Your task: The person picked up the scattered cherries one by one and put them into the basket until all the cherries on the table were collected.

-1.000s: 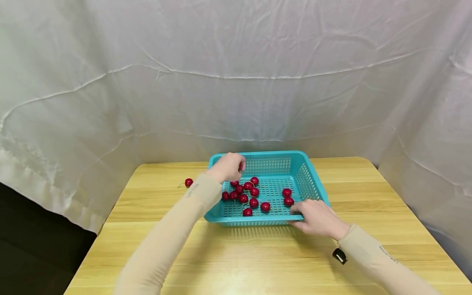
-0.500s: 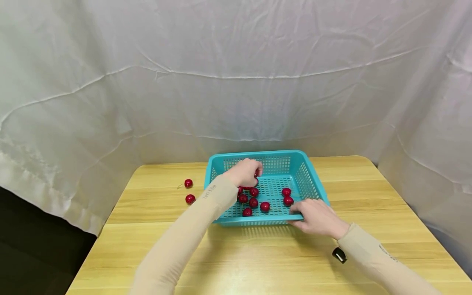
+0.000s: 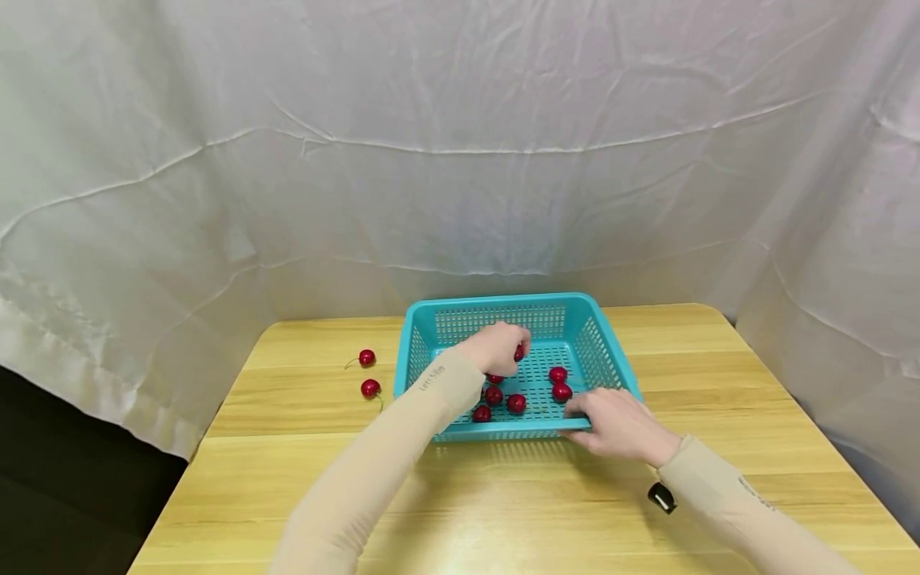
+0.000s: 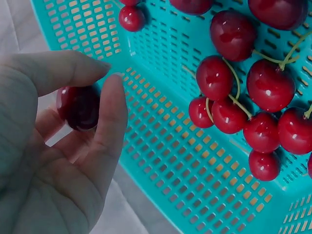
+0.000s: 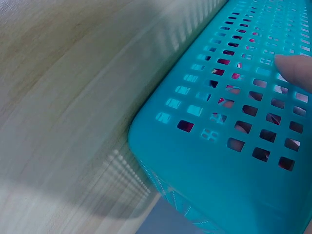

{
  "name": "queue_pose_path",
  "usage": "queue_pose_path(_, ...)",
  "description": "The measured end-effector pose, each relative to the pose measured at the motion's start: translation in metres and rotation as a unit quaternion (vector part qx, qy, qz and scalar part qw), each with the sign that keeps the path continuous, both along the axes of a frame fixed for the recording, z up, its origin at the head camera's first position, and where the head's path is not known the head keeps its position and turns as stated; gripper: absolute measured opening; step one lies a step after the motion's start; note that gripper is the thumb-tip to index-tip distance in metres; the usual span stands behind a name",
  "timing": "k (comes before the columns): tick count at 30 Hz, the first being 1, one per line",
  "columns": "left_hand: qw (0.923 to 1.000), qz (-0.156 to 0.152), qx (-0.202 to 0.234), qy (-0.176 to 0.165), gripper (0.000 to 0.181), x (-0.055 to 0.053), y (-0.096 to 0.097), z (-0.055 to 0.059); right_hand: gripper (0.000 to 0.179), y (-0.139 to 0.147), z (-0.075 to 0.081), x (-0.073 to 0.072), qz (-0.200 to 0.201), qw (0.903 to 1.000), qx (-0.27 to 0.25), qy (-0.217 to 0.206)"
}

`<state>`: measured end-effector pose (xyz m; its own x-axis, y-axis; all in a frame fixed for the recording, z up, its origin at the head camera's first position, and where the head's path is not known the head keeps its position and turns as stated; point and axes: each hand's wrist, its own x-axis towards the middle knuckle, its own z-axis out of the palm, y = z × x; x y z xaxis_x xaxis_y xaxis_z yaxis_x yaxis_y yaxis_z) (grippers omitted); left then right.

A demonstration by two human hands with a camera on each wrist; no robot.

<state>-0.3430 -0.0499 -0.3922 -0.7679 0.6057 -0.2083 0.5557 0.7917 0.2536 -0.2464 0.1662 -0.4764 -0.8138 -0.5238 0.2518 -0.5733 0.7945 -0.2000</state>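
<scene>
My left hand (image 3: 494, 349) is over the turquoise plastic basket (image 3: 503, 303), with a dark red cherry (image 4: 79, 108) held between thumb and curled fingers. In the left wrist view the thumb and index fingertips come together just above that cherry. More cherries, some with green stems (image 4: 238, 82), lie on the basket floor; the left hand and forearm hide part of them in the head view. At the basket's front right corner, my right hand (image 3: 620, 425) grips the rim, its thumb (image 5: 296, 71) lying against the perforated outer wall.
Two stemmed cherries, an upper one (image 3: 366, 358) and a lower one (image 3: 370, 389), rest on the wooden table (image 3: 467, 511) left of the basket. A pale cloth curtain (image 3: 503, 200) hangs behind the table. A dark area (image 3: 72, 471) borders its left side.
My left hand has moved right across the basket with a cherry in its fingers. The forearm's shift uncovers the lower cherry on the table. The right hand keeps its place on the rim.
</scene>
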Motion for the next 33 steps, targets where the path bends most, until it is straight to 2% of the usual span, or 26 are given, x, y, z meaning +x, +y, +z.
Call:
queue_pose_path(8, 0.9997, -0.002, -0.021, -0.012, 0.023, 0.005, 0.003, -0.002, 0.012, 0.000, -0.001, -0.001, 0.004, 1.0000, 0.001, -0.007)
queue_pose_path(14, 0.9994, -0.005, -0.026, -0.024, 0.030, 0.008, 0.004, -0.001, 0.012, 0.000, -0.002, -0.001, 0.002, 1.0000, 0.001, -0.004)
queue_pose_path(19, 0.9990, -0.001, -0.031, -0.033, 0.041, 0.007, 0.003, -0.002, 0.012, 0.000, -0.001, -0.001, 0.003, 1.0000, 0.000, -0.003)
queue_pose_path(23, 0.9990, 0.003, -0.035, -0.029, 0.041, 0.005, 0.001, -0.003, 0.012, 0.000, 0.001, -0.001, 0.006, 1.0000, -0.002, -0.005)
queue_pose_path(27, 0.9990, 0.000, -0.032, -0.030, 0.037, 0.003, -0.003, 0.001, 0.012, 0.000, 0.002, -0.001, 0.007, 1.0000, -0.001, -0.007)
queue_pose_path(33, 0.9997, -0.004, -0.011, -0.021, 0.035, -0.002, -0.013, 0.012, 0.012, 0.001, 0.001, -0.001, 0.004, 1.0000, -0.002, -0.004)
